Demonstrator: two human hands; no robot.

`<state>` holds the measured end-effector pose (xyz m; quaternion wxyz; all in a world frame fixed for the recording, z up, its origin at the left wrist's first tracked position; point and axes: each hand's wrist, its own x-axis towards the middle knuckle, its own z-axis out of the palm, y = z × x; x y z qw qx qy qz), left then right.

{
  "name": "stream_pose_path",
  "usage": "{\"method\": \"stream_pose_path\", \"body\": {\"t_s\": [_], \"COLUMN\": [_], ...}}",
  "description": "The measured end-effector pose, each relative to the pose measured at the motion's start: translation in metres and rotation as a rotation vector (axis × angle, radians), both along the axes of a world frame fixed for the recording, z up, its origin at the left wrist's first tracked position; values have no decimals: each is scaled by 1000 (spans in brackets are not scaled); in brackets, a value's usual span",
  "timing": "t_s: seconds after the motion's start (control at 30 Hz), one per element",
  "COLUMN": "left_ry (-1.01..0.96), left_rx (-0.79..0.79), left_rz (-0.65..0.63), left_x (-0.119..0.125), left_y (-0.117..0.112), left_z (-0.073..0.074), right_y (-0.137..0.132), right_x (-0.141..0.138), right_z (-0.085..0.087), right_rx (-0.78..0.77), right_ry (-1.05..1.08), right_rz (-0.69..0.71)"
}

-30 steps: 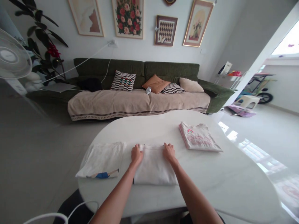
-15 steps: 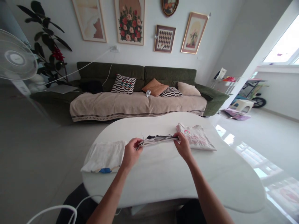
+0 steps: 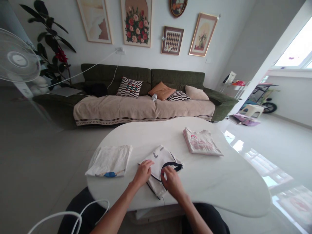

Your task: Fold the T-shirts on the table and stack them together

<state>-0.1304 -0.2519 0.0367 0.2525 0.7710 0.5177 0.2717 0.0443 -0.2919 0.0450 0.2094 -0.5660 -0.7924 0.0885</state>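
Note:
A folded white shirt with black trim (image 3: 156,167) lies at an angle on the table in front of me, dark lettering on its upper part. My left hand (image 3: 144,170) rests on its left side, fingers stretched out over the cloth. At the black-edged neck opening, my right hand (image 3: 170,177) has its fingers curled in against the neckband; the fingertips are partly hidden. To the left lies a folded white garment with a blue patch (image 3: 109,161). A folded white shirt with a pink print (image 3: 202,142) sits on the right.
The white table (image 3: 209,182) has a curved edge, with my knees below its near side. A green sofa (image 3: 175,76) with cushions stands beyond it. On the left are a fan (image 3: 19,60) and a white cable (image 3: 60,214).
The black-trimmed shirt, held up edge-on between both hands before, now lies on the table nearer me, turned at an angle. My left hand has flattened out; my right has moved to the neckband.

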Motion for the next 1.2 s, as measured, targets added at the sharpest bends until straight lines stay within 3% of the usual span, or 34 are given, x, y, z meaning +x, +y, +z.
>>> {"method": "stream_pose_path", "body": {"t_s": [0.1,0.2,0.3,0.4,0.57,0.7,0.8,0.83,0.9,1.0,1.1,1.2], "left_ry": [140,220,238,224,103,88,63,39,12,121,255,236], "left_rx": [-5,19,70,74,11,-60,-88,-56,41,55,-93,-225], "left_rz": [72,64,10,-53,-292,-420,-462,-411,-178,203,286,287], "left_x": [-4,-9,-10,0,57,112,123,118,99,61,37,33], "left_y": [18,13,-8,-37,-79,-69,-41,-32,-15,-2,-2,-3], "left_z": [-10,-17,-15,-11,-18,-16,-5,-1,1,-8,-24,-34], "right_y": [-20,-27,-24,-19,11,43,49,47,38,21,13,15], "right_x": [-46,-53,-20,32,107,126,127,126,126,120,107,99], "right_z": [-16,-34,-41,-40,-38,-37,-38,-39,-43,-50,-52,-49], "right_rx": [-23,-26,-31,-34,-35,-100,-142,-153,-183,-258,-324,-346], "right_ry": [-77,-172,-216,-237,-237,-191,-131,-104,-62,-10,53,95], "right_rz": [153,126,121,101,-44,-157,-427,-526,-664,-723,-736,-748]}}
